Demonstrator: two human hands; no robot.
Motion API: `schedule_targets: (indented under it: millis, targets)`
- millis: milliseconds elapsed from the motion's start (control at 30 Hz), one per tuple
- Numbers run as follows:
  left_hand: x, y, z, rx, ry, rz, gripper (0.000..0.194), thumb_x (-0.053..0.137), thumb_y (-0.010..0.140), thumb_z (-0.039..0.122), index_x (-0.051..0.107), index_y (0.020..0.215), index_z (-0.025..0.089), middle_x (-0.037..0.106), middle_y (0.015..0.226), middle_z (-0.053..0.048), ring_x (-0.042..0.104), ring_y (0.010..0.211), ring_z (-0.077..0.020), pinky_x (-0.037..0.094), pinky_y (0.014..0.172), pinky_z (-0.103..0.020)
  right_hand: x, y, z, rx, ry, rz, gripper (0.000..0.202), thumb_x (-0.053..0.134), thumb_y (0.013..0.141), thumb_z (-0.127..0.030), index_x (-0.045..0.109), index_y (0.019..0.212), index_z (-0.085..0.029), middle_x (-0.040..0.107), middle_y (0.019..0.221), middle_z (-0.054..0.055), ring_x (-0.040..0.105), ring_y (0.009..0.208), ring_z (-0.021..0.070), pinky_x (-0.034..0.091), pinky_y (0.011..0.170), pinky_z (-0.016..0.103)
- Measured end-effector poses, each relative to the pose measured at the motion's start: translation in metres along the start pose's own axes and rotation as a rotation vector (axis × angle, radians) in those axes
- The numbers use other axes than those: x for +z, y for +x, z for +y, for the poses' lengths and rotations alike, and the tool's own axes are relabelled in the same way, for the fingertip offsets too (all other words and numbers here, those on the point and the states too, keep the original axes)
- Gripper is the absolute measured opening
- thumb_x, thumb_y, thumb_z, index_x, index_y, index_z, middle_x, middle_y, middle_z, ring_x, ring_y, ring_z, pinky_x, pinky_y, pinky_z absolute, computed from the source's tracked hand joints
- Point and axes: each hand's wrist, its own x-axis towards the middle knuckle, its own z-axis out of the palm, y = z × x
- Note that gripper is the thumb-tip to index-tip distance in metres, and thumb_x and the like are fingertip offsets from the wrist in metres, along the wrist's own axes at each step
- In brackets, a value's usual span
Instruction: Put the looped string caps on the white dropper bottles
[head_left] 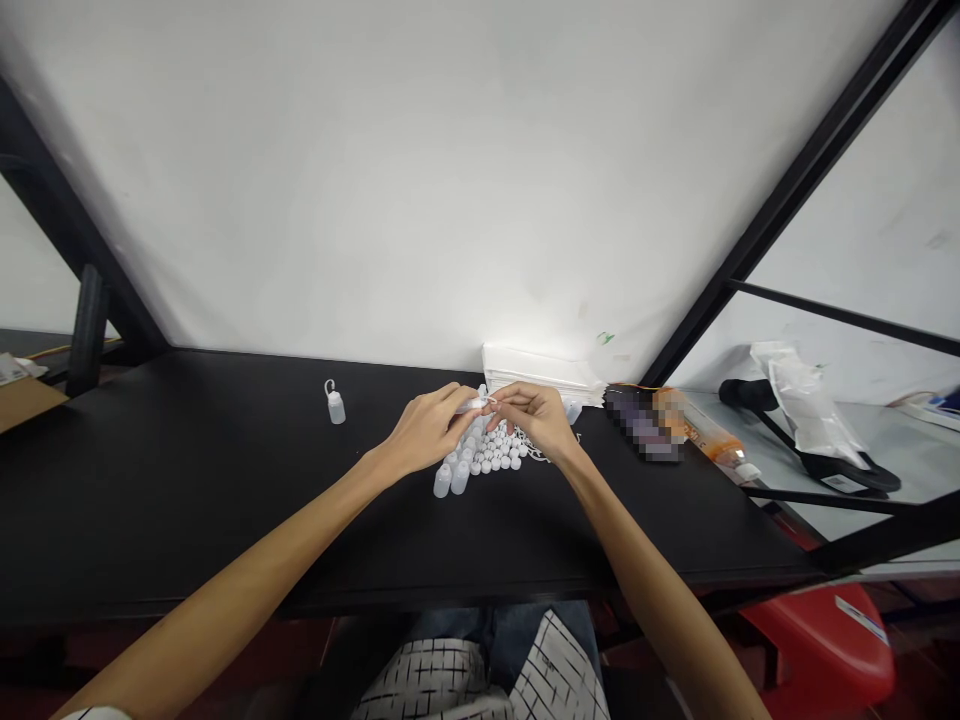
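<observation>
My left hand (430,428) is closed around a small translucent plastic bottle (471,405), held tilted with its top toward the right. Fingers of my right hand (534,415) pinch a thin white strap loop (491,400) at the bottle's top. Below the hands, rows of similar bottles (451,480) stand upright on the black table. Beside them several white caps (499,457) lie grouped together, with white strap rings (536,447) to their right, partly under my right hand. One bottle with a cap and strap (336,406) stands alone on the left.
A stack of white paper or bags (544,370) lies against the wall. To the right are a blurred dark item (645,425) and an orange-labelled bottle (705,435). Black frame posts (780,200) flank the table (187,470). A red stool (825,640) is at lower right.
</observation>
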Motion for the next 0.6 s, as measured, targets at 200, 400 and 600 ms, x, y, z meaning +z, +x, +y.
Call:
schedule_targets:
  millis: [200, 400, 600]
  targets:
    - [0.0, 0.001, 0.004, 0.042, -0.003, 0.024, 0.022, 0.041, 0.098, 0.03, 0.058, 0.1, 0.016, 0.061, 0.083, -0.003, 0.051, 0.057, -0.0109, 0.037, 0.055, -0.024, 0.003, -0.001, -0.003, -0.02, -0.015, -0.001, 0.023, 0.075, 0.077, -0.037, 0.07, 0.08, -0.015, 0.073, 0.07, 0.006, 0.07, 0.059, 0.0191, 0.044, 0.044, 0.024]
    - [-0.007, 0.005, 0.005, 0.101, 0.089, 0.025, 0.025, 0.038, 0.099, 0.031, 0.058, 0.1, 0.016, 0.06, 0.084, -0.004, 0.052, 0.063, -0.012, 0.038, 0.057, -0.024, 0.004, 0.0, -0.008, -0.027, -0.019, -0.016, 0.026, 0.075, 0.076, -0.04, 0.069, 0.081, -0.015, 0.073, 0.07, 0.005, 0.071, 0.06, 0.0191, 0.045, 0.044, 0.023]
    - [-0.022, 0.003, 0.011, 0.101, 0.137, -0.112, 0.032, 0.029, 0.101, 0.028, 0.053, 0.122, 0.02, 0.061, 0.094, -0.004, 0.058, 0.074, -0.0146, 0.042, 0.061, -0.025, -0.003, -0.002, -0.01, -0.06, 0.011, -0.019, 0.022, 0.072, 0.081, -0.035, 0.071, 0.092, -0.016, 0.075, 0.082, 0.007, 0.072, 0.061, 0.0186, 0.045, 0.044, 0.023]
